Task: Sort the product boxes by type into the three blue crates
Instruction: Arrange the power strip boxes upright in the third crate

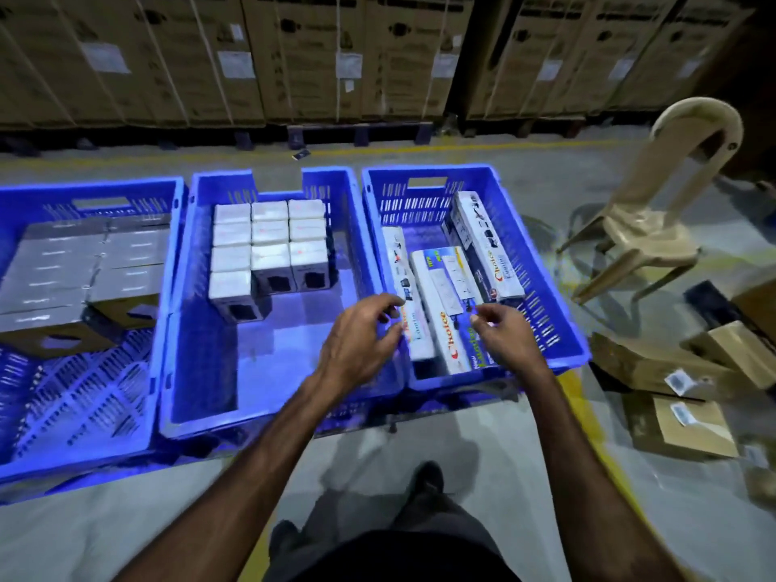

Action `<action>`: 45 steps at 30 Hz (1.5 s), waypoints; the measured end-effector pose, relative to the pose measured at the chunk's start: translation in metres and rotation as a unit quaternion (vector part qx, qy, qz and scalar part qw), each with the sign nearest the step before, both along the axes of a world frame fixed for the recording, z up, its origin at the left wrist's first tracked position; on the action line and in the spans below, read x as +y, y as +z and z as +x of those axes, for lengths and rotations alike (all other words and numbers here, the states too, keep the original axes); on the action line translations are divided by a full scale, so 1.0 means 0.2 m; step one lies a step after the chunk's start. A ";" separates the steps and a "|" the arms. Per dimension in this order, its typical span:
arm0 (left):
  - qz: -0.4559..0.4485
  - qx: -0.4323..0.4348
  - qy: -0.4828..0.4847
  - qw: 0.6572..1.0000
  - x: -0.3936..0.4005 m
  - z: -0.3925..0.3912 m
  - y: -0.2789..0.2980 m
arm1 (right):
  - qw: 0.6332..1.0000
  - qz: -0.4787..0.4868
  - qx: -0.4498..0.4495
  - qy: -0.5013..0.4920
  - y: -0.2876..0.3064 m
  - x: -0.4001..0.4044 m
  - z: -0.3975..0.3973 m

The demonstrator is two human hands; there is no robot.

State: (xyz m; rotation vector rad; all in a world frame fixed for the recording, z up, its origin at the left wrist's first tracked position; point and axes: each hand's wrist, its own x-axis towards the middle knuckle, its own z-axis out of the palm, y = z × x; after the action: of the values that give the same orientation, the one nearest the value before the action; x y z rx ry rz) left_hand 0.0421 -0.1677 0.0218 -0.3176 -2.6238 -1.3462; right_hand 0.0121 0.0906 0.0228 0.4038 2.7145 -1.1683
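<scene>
Fingers (388, 312) of my left hand (357, 342) are loosely curled and hold nothing; they hover over the near left corner of the right crate (546, 262), just above the leftmost long box (409, 296). My right hand (504, 336) hovers beside it over the same crate's near edge, thumb and forefinger close together, the rest loosely bent. Whether they pinch anything I cannot tell, since the picture is blurred there.

Three blue crates stand side by side on the concrete floor (483, 434). The right crate holds four long white boxes lying lengthwise: the leftmost one by the left wall, a middle long box (445, 312) printed with red lettering, and a far long box (487, 245) leaning along the right wall over a dark one. The middle crate (201, 350) holds small white boxes (268, 241) packed in rows against its far wall; its near half shows bare blue bottom. The left crate (25, 413) holds flat grey boxes (71, 270) filling its far part.

A beige plastic chair (655, 220) stands to the right of the crates. Brown cardboard cartons (688, 426) lie on the floor near the right crate's near right corner. Tall cardboard cases (294, 56) line the far wall. My shoes (428, 480) show at the bottom.
</scene>
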 end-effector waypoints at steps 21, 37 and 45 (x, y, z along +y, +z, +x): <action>-0.172 -0.007 0.115 0.978 0.48 -0.30 -0.16 | 0.909 -0.035 -0.393 0.131 -0.34 0.33 -0.39; -0.258 -0.020 0.046 0.965 0.47 -0.32 -0.16 | 0.973 -0.096 -0.149 0.148 -0.23 0.25 -0.21; -0.254 -0.029 0.042 0.966 0.45 -0.32 -0.16 | 0.974 -0.008 -0.155 0.167 -0.21 0.14 -0.19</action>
State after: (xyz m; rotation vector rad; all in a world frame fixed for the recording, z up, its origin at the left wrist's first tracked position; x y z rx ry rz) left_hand -0.0210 -0.0772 -0.0100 -0.2303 -2.9614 -0.6460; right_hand -0.0264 0.1192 -0.0193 0.1068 2.3824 -0.9453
